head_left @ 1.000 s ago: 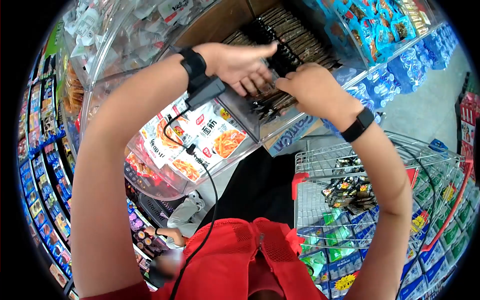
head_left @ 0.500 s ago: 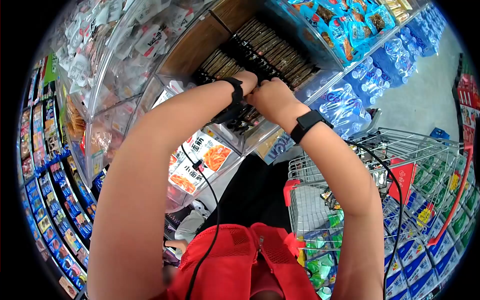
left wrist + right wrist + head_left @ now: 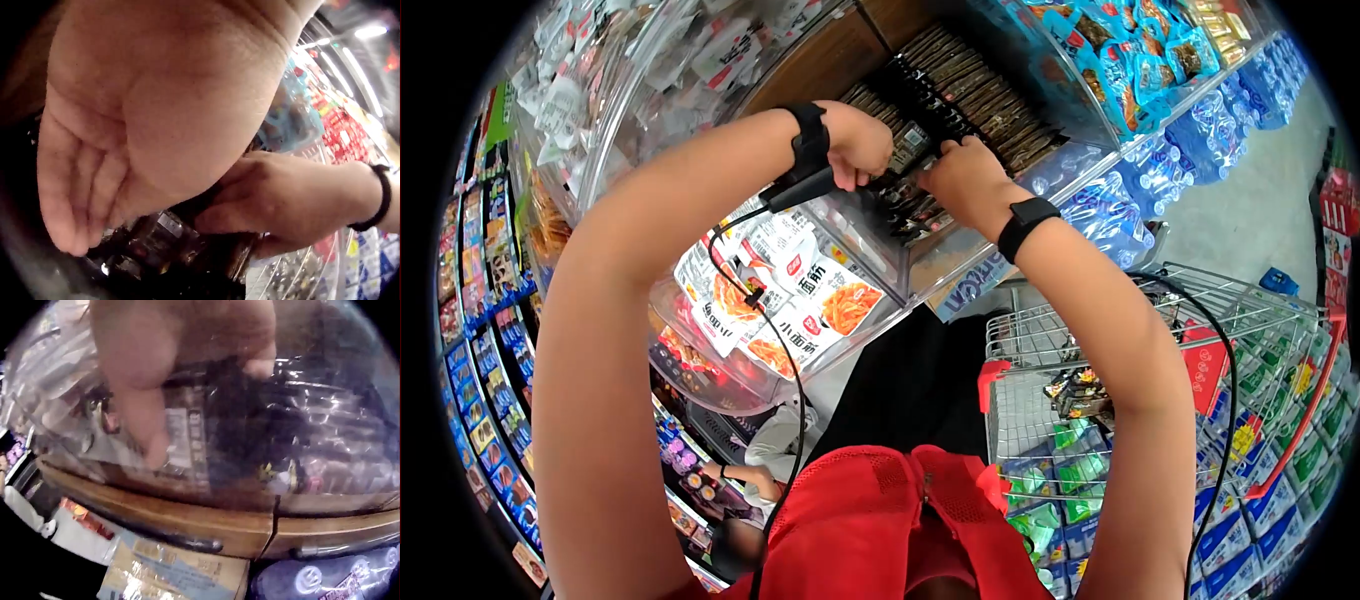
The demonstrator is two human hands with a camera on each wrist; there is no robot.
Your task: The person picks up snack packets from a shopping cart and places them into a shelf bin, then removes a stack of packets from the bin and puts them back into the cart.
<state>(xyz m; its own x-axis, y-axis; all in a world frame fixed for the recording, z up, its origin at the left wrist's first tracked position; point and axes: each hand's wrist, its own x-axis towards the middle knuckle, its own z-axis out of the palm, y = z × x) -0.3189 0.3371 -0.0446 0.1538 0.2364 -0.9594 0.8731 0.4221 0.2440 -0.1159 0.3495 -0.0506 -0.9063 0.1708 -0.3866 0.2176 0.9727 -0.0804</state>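
Holding the left hand (image 3: 862, 142) out over the packets (image 3: 990, 95), fingers loosely straight, gripping nothing. Reaching with the right hand (image 3: 968, 180) to a barcoded packet (image 3: 913, 140) between both hands, inside the bin (image 3: 810, 60) (pinching or only touching it? cannot tell). Looks partway along: already standing in close rows just beyond the right hand, seemingly less ordered on its body side. Farther off, to its right, showing dark packs (image 3: 1080, 393) within the cart (image 3: 993, 374).

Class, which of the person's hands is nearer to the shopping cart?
Right. The right hand is at the dark packets, on the side towards the shopping cart; the left hand is farther away, beyond the right hand.
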